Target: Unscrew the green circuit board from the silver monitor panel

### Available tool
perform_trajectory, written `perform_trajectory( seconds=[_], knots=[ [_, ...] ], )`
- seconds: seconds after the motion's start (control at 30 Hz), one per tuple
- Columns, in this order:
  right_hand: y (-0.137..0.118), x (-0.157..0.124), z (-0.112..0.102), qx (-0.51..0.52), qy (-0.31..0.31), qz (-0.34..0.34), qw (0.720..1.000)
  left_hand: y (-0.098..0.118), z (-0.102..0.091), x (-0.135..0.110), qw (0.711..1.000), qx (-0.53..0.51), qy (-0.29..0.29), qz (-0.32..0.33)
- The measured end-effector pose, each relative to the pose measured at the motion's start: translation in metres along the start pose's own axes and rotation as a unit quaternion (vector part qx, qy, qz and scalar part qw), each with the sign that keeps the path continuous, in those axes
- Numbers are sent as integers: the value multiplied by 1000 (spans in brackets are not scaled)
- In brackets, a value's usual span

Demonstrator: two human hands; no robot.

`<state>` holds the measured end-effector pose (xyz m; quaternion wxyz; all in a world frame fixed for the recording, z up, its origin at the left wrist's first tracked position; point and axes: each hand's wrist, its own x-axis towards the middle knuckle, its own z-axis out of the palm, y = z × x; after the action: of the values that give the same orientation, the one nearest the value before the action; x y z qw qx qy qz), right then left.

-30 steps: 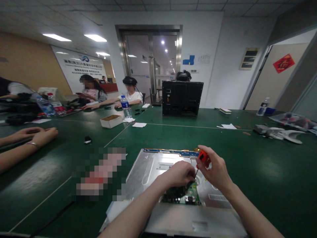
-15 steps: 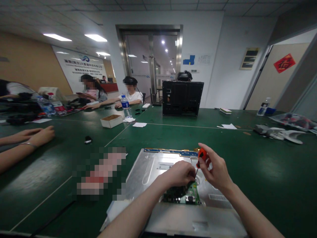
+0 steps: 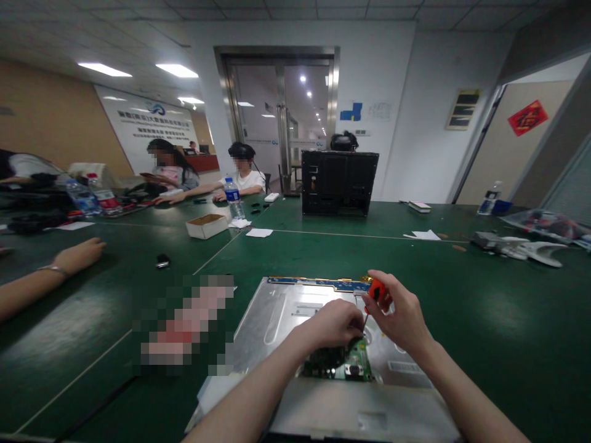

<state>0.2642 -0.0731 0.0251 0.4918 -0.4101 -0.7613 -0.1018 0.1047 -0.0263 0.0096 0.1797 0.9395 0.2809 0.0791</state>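
A silver metal panel [image 3: 286,314], the back of a screen, lies flat on the green table in front of me. A green circuit board [image 3: 344,364] sits on it near its front. My right hand [image 3: 399,317] is closed round a small screwdriver with an orange handle [image 3: 375,290], its tip pointing down at the board's far edge. My left hand [image 3: 333,325] is pinched shut right beside the tip, over the board; what its fingers hold is hidden.
A black upright case [image 3: 339,183] stands across the table. A cardboard box [image 3: 207,225], water bottle [image 3: 234,198] and paper scraps lie at mid left. Another person's arm [image 3: 44,280] rests on the table at left. Two people sit at the far left end.
My right hand has turned slightly on the screwdriver handle. The other person's near hand on the left has drawn out of sight, leaving one arm on the table.
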Motion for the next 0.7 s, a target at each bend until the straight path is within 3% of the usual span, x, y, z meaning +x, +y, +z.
perform_trajectory(
  seconds=[0.2,0.7],
  knots=[
    [-4,2,-4,33,-20,4,999,2,-2,0,1000,-2,-3,0],
    [0,1,0,-10,7,-7,1000,1,-1,0,1000,-7,-2,-4]
  ],
)
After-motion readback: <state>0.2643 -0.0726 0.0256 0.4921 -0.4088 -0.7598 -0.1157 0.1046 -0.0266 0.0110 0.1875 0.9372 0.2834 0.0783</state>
